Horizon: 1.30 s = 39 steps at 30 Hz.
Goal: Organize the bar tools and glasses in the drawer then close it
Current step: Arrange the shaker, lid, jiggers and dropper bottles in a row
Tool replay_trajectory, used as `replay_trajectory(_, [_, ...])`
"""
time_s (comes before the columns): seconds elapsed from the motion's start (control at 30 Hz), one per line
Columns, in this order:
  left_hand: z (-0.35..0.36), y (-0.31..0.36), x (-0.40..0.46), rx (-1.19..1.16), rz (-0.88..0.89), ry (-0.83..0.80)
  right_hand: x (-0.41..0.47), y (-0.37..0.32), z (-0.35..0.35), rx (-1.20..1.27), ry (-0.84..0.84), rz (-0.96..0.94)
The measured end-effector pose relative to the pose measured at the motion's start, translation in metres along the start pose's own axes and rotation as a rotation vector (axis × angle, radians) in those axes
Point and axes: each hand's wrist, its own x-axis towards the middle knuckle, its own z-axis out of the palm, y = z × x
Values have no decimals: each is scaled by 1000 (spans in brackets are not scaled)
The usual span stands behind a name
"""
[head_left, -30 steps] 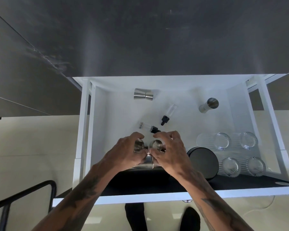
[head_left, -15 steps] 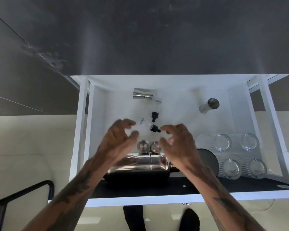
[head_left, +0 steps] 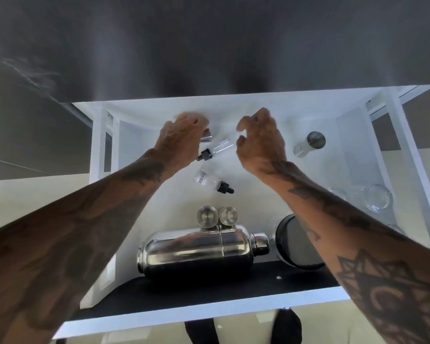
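While the white open drawer is far from tidy, part of the sorting looks done: a polished steel cocktail shaker lies on its side along the near edge, two small round steel cups stand touching each other just behind it, a black cylindrical container sits to its right, and clear ribbed glasses are grouped at the right wall, partly hidden by the right forearm. Loose pieces remain in the middle and back, so I judge the task roughly midway, with the closing of the drawer yet to come. A steel cylinder lies alone toward the back right. One clear dropper bottle with a black cap and barcode label lies untouched in the centre, well apart from both hands. A second clear dropper bottle lies tilted between the hands at the back. The left hand is curled over a small shiny steel piece, likely a jigger, and seems to have hold of it, though blur makes the grasp uncertain. The right hand is half open, fingers curved like a claw, right at the clear end of that second bottle; whether it touches the bottle I cannot tell
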Motion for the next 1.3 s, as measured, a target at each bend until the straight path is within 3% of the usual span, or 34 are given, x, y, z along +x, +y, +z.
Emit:
replay_trajectory(0.07, [0, -14, -10, -9, -6, -23, 2, 18, -19, -42, 33, 38])
replay_trajectory(0.2, [-3, -43, -41, -70, -42, -56, 1, 60, -61, -372, 124, 69])
replay_trajectory(0.3, [-6, -47, -69, -243, -118, 23, 2, 87, -72, -321, -115, 209])
replay_trajectory(0.37, [-9, -39, -85, -357, -147, 55, -2, 92, -69, -242, -266, 153])
replay_trajectory(0.43, [-12, -29, -98, -427, -161, 39, -6, 91, -65, -226, -258, 56])
replay_trajectory(0.57, [-18, -17, -125, -451, -208, -49, -10, 66, -70, -172, -130, 1])
replay_trajectory(0.67, [-21, -15, -144, -513, -284, -122, -31, 19, -77, 52, -51, -114])
replay_trajectory(0.8, [-22, -16, -156, -579, -373, -294, -62, -43, -67, 262, -318, -236])
replay_trajectory(0.87, [-23, -17, -157, -581, -407, -355, -72, -63, -51, 236, -456, -263])
replay_trajectory(1.03, [-22, -13, -157, -609, -379, -385, -92, -83, -20, 69, -592, -349])
replay_trajectory(1.3, [-15, -7, -162, -677, -444, -283, -92, -82, 0, -187, -640, -454])
